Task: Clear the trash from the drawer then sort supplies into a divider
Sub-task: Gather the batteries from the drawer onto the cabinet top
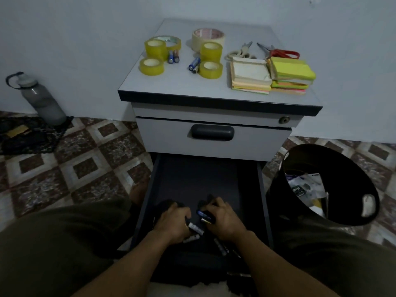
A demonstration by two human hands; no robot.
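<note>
The dark lower drawer [192,179] of a grey cabinet stands pulled out. Both my hands are inside it near its front. My left hand [171,221] is curled around white marker-like sticks [196,229]. My right hand [225,217] grips a blue battery [203,214] and some dark small items. More pens [221,246] lie loose on the drawer floor below my right hand. The drawer's far half is dark and looks bare.
On the cabinet top [214,91] lie yellow tape rolls [151,66], a beige tape roll [208,38], batteries [194,64], two scissors [278,52] and sticky-note stacks [291,75]. A black bin [321,183] with trash stands right of the drawer. A grey bottle [40,99] stands at the left wall.
</note>
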